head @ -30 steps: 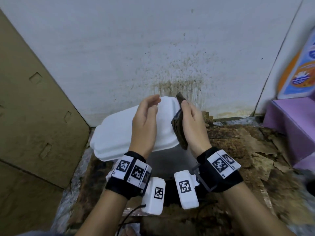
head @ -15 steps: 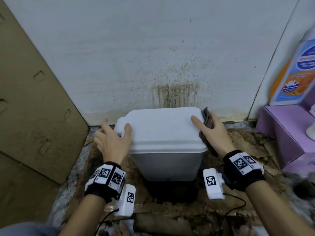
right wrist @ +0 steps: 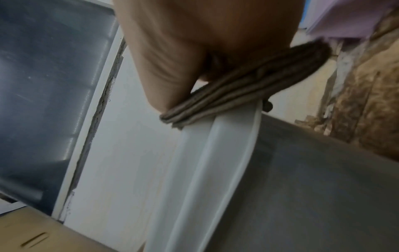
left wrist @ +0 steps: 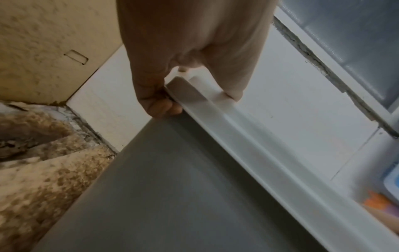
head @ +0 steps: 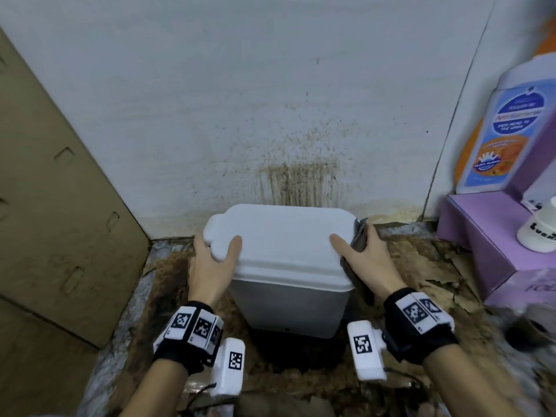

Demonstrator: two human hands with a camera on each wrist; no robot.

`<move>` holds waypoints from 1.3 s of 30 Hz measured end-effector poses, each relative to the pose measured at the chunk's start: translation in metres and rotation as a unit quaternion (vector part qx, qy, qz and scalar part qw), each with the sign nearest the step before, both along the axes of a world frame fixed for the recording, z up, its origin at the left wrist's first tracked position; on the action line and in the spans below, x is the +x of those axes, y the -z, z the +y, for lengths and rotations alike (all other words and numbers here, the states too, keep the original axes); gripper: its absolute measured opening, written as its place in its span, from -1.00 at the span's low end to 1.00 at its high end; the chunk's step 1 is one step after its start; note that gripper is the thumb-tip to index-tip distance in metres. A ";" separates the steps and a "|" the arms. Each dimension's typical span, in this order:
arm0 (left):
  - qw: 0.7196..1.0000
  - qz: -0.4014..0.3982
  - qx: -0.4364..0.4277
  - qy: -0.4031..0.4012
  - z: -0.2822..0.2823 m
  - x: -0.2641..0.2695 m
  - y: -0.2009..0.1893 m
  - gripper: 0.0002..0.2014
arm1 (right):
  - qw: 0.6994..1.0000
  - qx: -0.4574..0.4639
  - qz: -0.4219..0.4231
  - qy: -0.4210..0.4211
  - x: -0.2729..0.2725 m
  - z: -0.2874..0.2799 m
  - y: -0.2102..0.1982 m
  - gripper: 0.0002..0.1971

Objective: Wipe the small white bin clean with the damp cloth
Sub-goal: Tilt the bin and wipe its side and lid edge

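The small white bin (head: 288, 266) was stood upright on the stained, debris-strewn floor (head: 421, 281), close against the spattered white wall (head: 270, 100), with its lid closed. It was flanked by a cardboard panel (head: 60, 206) on the left and a purple box (head: 481, 236) on the right, on which a lotion bottle (head: 499, 136) and a small white cup (head: 538, 233) were placed.

The bin was gripped at both ends of the lid, presumably so that it could be steadied or shifted away from the wall. The left hand (head: 210, 263) was curled round the lid's left corner: the thumb was laid on top and the fingers (left wrist: 164, 107) were hooked under the rim, as was shown in the left wrist view. This hold was judged to be a bracing one, so that the light bin would not slide under pressure.

The damp cloth (head: 359, 239), folded into a dark wad, was held by the right hand (head: 370, 260) and pressed against the lid's right edge; the thumb was stretched over the lid top while the fingers were wrapped behind the cloth (right wrist: 237, 92). Folded layers were seen bunched between palm and rim in the right wrist view, which suggested that the edge of the lid was about to be wiped. The cloth was probably kept folded so that firm, even contact could be made along the narrow rim
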State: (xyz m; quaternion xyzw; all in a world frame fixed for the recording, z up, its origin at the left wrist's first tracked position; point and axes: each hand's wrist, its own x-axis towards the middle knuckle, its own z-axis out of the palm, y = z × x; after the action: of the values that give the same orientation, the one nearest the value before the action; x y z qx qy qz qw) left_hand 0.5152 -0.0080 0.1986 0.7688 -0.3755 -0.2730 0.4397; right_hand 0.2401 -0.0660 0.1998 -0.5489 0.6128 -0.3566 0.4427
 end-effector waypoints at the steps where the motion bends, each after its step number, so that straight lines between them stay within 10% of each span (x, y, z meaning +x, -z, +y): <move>1: 1.000 -0.007 -0.008 0.009 -0.003 0.002 -0.003 -0.04 | 1.000 0.007 -0.009 0.028 0.005 0.008 0.003 0.20; 17: 0.999 0.016 -0.021 0.029 -0.009 -0.018 0.005 -0.27 | 0.966 -0.050 -0.095 0.235 0.058 0.087 0.022 -0.24; 39: 0.973 0.161 -0.163 0.018 0.037 -0.098 0.024 -0.06 | 0.986 -0.004 -0.060 -0.153 -0.019 -0.003 -0.002 -0.49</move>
State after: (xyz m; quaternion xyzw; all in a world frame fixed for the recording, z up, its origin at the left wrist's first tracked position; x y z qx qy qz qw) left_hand 0.4168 0.0292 0.1744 0.6256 -0.3535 -0.3361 0.6089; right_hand 0.2207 -0.0692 0.2017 -0.6160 0.4920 -0.3194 0.5258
